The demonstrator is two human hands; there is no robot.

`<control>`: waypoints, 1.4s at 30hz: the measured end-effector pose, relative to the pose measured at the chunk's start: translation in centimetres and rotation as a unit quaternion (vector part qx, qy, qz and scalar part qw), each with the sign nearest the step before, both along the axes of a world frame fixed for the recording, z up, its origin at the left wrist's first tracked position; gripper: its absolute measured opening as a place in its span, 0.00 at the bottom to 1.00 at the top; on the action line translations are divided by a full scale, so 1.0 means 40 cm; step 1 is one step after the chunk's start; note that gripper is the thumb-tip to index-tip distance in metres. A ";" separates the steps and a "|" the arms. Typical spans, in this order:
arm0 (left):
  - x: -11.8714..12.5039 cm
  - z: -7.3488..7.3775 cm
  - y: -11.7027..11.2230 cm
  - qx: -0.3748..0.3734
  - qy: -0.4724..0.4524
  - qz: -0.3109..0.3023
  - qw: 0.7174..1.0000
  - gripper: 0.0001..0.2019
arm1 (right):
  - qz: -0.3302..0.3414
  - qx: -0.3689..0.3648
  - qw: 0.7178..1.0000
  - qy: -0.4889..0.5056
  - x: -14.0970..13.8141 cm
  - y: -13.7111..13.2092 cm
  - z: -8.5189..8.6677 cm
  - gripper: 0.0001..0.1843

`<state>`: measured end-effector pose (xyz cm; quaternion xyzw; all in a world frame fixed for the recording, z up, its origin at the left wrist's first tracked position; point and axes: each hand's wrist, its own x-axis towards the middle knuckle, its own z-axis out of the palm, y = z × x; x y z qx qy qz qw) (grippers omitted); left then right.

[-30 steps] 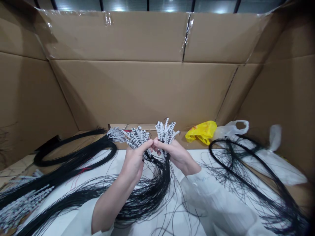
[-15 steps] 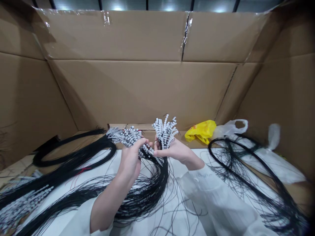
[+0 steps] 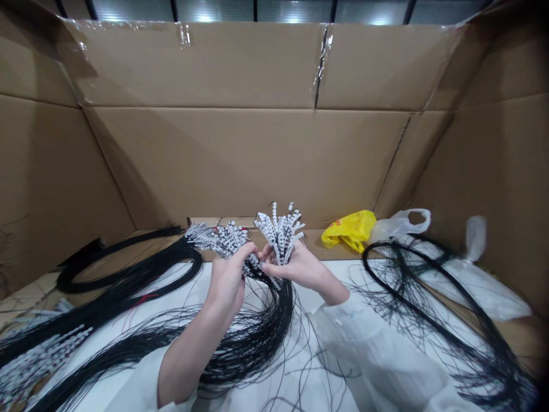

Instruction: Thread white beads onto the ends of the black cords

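My left hand (image 3: pixel 230 273) is closed around black cords near their white beaded ends (image 3: pixel 231 239), with the thumb pointing to the right. Beside it, my right hand (image 3: pixel 302 266) grips a second bunch of white beaded ends (image 3: pixel 281 232), which fan upward above the thumb. The fingertips of both hands come close together between the two bunches; whether they touch I cannot tell. Below the hands, the long black cords (image 3: pixel 257 360) curve down and sweep to the lower left over the white surface (image 3: pixel 178 286).
Thicker black cord bundles (image 3: pixel 128 280) lie at left, with more beaded ends (image 3: pixel 47 357) in the lower left corner. At right are a looped black bundle (image 3: pixel 433 309), a yellow plastic bag (image 3: pixel 349 230) and a white plastic bag (image 3: pixel 486 286). Cardboard walls (image 3: pixel 249 154) surround the area.
My right hand has moved slightly left, nearer my left hand, and its beaded ends have shifted left and spread wider. My left hand stays almost in place.
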<state>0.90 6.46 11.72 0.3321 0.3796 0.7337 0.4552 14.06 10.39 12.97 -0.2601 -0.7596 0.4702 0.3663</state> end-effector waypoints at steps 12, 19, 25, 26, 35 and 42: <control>-0.002 0.001 -0.007 0.051 0.133 -0.034 0.989 0.07 | -0.052 -0.121 0.975 0.179 -0.008 0.007 -0.009 0.08; 0.003 0.015 -0.015 0.021 0.142 -0.108 0.984 0.15 | -0.070 -0.142 0.965 0.207 -0.016 -0.005 -0.010 0.09; 0.003 0.010 -0.016 0.054 0.085 -0.057 0.993 0.04 | -0.026 -0.171 0.961 0.217 0.002 0.002 0.001 0.12; 0.000 0.009 -0.013 0.045 0.071 -0.051 0.995 0.02 | -0.022 -0.175 0.959 0.220 0.005 0.001 0.005 0.11; -0.006 0.009 0.002 -0.023 -0.027 -0.043 0.998 0.02 | -0.015 -0.203 0.956 0.211 0.005 -0.009 0.017 0.10; 0.009 0.008 -0.004 0.027 0.006 -0.051 0.998 0.08 | -0.033 -0.128 0.977 0.165 -0.012 -0.012 0.001 0.09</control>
